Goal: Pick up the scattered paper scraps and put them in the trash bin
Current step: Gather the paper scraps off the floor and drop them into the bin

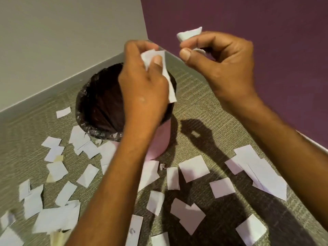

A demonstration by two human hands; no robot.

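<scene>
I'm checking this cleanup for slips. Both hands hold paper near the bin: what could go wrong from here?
The right hand holds its folded scrap beside the bin, seemingly over carpet. Let go there, it would likely miss.
The left hand pinches a long scrap that hangs by the bin's right rim and might fall outside.

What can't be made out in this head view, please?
- Head view: inside of the trash bin; the dark liner and the left hand hide it.
- Head view: how many scraps the right hand holds; its fingers cover them.
- Head view: bottom-left scraps, blurred and cut by the edge.
</scene>
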